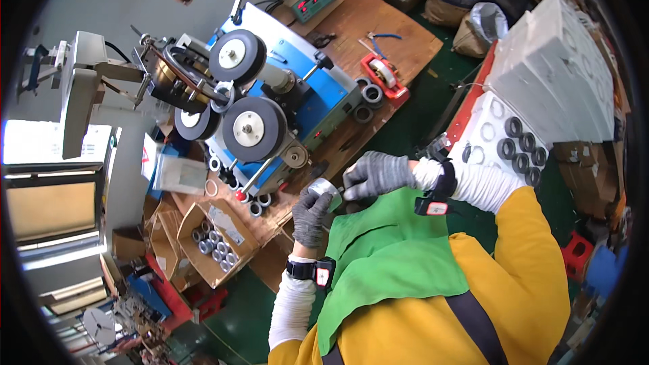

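While winding machine [270, 108] is standing idle on wooden bench [399, 34], work is being done just below it. Left of machine: cardboard box [213, 240] being kept within reach, holding grey wound rings. Below machine: silvery taped ring [323, 190] being gripped by left hand [311, 216], knit-gloved fingers curled closed around it, apparently for steadying. Right hand [375, 174] being pressed against ring, fingers bent together on its edge. Right of machine: white foam trays [541, 74] being stacked, dark rings seated in round pockets.
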Demonstrator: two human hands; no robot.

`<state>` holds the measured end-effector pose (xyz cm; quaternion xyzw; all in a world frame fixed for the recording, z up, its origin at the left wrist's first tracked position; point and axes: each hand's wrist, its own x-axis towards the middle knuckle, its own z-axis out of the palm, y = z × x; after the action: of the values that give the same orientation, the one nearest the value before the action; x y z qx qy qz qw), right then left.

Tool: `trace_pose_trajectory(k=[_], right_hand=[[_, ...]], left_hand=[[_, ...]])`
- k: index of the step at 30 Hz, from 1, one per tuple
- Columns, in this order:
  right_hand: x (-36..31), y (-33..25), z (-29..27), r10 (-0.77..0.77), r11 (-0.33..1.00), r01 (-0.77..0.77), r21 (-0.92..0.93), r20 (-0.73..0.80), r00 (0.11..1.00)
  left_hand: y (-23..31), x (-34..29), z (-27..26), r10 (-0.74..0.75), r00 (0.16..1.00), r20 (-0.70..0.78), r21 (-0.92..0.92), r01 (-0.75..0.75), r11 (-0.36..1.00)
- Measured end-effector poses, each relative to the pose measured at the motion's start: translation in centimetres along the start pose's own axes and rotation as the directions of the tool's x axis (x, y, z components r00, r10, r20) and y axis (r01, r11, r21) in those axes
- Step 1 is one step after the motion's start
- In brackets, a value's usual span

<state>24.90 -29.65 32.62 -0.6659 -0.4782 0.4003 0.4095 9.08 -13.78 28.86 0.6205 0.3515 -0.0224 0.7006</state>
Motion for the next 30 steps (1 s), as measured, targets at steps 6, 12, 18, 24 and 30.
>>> trace_pose_trajectory(k=[6,12,18,24,30], right_hand=[[0.1,-1.2,2.8,0.213,0.938,-0.233,-0.257,-0.104,0.972],[-1.1,-1.2,1.6,0.174,0.970,-0.189,-0.150,-0.105,0.979],[-2.0,-0.9,3.3,0.117,0.949,-0.180,-0.260,-0.240,0.964],[0.3,0.7,7.0,0.011,0.987,-0.066,-0.147,-0.346,0.938],[-2.4,2.1,7.2,0.050,0.962,-0.205,-0.179,-0.625,0.779]], left_hand=[[1.0,-1.6,-0.3,0.125,0.978,0.169,0.122,-0.146,0.982],[2.0,-3.3,-1.9,0.026,0.967,0.255,-0.220,0.032,0.975],[3.7,-3.3,-0.9,0.101,0.901,0.422,-0.208,-0.013,0.978],[0.9,-1.4,-1.2,0.309,0.825,0.474,-0.078,-0.310,0.948],[1.0,0.2,2.0,0.337,0.745,0.576,-0.047,-0.381,0.923]])
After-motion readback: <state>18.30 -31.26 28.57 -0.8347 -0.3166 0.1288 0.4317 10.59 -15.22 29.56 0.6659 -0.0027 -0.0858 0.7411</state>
